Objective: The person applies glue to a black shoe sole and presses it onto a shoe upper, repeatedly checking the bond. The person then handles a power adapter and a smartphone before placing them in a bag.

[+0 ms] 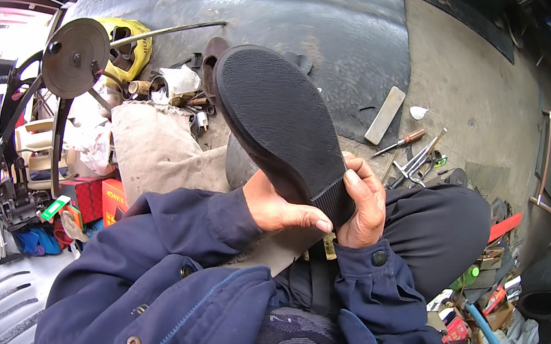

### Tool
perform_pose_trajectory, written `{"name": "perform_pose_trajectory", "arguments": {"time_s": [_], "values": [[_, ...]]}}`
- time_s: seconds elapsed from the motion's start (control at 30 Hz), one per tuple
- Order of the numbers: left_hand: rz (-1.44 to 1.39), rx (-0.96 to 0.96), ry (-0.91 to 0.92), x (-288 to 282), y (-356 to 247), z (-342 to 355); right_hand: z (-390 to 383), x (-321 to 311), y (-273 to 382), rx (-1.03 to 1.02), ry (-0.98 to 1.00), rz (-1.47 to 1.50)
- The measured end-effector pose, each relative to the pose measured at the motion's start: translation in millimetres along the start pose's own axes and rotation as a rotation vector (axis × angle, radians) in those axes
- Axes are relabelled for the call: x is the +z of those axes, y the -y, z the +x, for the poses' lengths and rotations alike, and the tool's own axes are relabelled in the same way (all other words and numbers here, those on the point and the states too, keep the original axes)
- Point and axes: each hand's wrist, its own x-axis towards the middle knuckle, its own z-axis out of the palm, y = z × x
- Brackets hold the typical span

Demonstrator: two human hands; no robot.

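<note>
A black shoe (273,115) is held sole up across the middle of the view, toe toward the upper left and ridged heel toward me. My left hand (271,201) is closed on it near the heel, its thumb lying along the side and its fingers mostly hidden underneath. My right hand (363,206) grips the heel's right side, thumb and fingertips on the sole's edge. Behind the toe sits a brown shoe (214,56), and below the held shoe part of a beige cloth (158,147) shows over my lap area.
A machine with a handwheel (72,55) stands left, beside a yellow bag (134,58) and piled boxes. A grey block (384,113), screwdriver (401,141) and metal tools (416,166) lie on the floor ahead. Mixed clutter (481,324) and a tire (540,300) are at right.
</note>
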Motion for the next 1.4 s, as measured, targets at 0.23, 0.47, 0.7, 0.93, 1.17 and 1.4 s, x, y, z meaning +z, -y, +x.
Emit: {"name": "perform_pose_trajectory", "arguments": {"time_s": [0.23,0.47,0.7,0.93,1.17,1.4], "values": [[0.012,-0.06,-0.043,2.5,1.2,1.1,-2.7,-1.5,-1.6,0.047,-0.008,0.098],[-0.099,-0.097,-0.093,5.5,-6.8,-2.6,0.7,-5.6,-3.9,-0.021,0.042,-0.007],[-0.172,-0.126,-0.103,3.2,-6.1,-8.3,-2.3,-4.3,-2.0,0.014,0.118,0.062],[-0.178,-0.013,-0.123,5.0,-5.0,-6.1,-2.0,-1.1,3.7,-0.004,0.147,0.069],[-0.164,-0.053,-0.097,2.7,-3.6,-5.2,-2.2,-1.0,1.2,-0.08,0.078,-0.122],[-0.113,-0.045,-0.104,4.7,-5.7,-1.6,-3.1,1.4,2.9,-0.062,0.033,-0.119]]}}
